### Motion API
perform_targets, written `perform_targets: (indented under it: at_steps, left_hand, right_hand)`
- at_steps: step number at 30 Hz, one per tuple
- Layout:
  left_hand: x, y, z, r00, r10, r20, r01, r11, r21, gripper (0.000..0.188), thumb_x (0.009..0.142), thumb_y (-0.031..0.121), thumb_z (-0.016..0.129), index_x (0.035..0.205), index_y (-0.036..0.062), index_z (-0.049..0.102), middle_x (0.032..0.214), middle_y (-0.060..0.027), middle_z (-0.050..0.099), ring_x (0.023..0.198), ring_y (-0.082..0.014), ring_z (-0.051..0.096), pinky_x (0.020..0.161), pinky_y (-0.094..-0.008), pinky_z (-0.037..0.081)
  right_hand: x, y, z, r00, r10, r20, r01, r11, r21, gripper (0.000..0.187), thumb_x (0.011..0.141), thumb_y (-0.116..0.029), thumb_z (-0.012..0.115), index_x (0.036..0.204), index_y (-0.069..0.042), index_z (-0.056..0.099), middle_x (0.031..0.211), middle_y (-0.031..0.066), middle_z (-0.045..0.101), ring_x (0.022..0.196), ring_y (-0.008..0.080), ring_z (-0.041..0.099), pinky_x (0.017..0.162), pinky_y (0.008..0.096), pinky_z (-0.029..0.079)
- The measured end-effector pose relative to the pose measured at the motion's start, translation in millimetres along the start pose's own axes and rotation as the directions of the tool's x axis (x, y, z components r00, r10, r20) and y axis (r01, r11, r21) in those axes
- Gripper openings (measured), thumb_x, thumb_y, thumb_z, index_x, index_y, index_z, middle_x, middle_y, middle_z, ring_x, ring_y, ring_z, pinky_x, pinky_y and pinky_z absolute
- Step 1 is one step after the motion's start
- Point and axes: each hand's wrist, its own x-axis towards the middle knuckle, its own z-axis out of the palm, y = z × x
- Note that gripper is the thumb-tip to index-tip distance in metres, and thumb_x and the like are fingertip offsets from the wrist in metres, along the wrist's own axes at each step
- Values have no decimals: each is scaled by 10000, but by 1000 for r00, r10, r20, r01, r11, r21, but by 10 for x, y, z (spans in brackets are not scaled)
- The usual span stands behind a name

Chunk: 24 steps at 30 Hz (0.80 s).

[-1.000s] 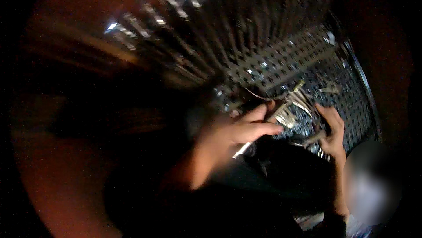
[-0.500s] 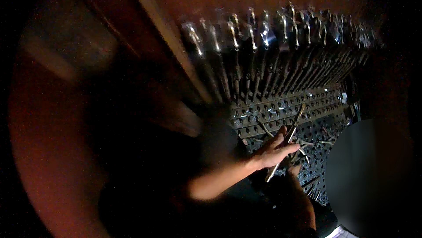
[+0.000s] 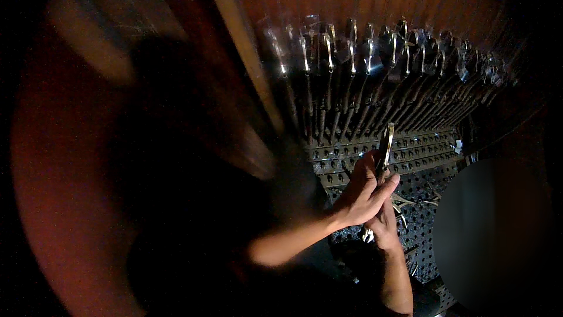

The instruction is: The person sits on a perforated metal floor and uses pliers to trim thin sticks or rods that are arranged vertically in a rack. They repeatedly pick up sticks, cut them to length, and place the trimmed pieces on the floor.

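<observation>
While our left hand (image 3: 359, 200) closes its grip around a slender metal piece (image 3: 388, 141), the piece stands nearly upright, its upper end pointing just past 12 o'clock. Our right hand (image 3: 384, 227) lies against the left at about 5 o'clock, partly covered by it, so we cannot tell whether its grip is closed on anything. A shiny metal end (image 3: 368, 236) shows beside it at 8 o'clock; we cannot tell if it belongs to the same piece. At 3 o'clock from our hands, other metal pieces (image 3: 403, 202) lie on a dark perforated panel (image 3: 419, 185). Toward 12 o'clock stands a row of dark rods (image 3: 347, 106) with bright, bent tops (image 3: 352, 47). A wooden post (image 3: 234, 30) leans at 11 o'clock.
</observation>
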Motion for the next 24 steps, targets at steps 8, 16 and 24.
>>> perform_targets:
  at_steps: [8,16,24]
  left_hand:
    - [-253,81,-278,964,153,-217,-101,967,234,616,997,396,601,1399,-51,468,1357,-307,533,1291,-406,499,1133,-440,349]
    - [-1259,-309,-1337,390,241,-889,-178,967,185,268,942,127,615,1187,21,591,1030,-116,675,884,-189,634,778,-308,519]
    - [-189,-1049,-2348,717,85,-692,-330,915,-230,454,923,227,725,1308,36,578,1163,-117,602,898,-170,580,823,-339,529]
  right_hand:
    - [202,220,230,1000,11,26,-8,995,-95,626,983,-140,558,1532,8,297,1502,155,440,1352,252,449,1132,373,357]
    - [450,318,339,989,146,33,-148,985,83,760,779,48,499,1519,-53,359,1220,20,570,1128,135,540,978,281,431]
    - [679,671,446,992,42,118,-38,998,-43,867,783,144,498,1582,-38,213,1385,98,534,1282,203,510,1095,320,375]
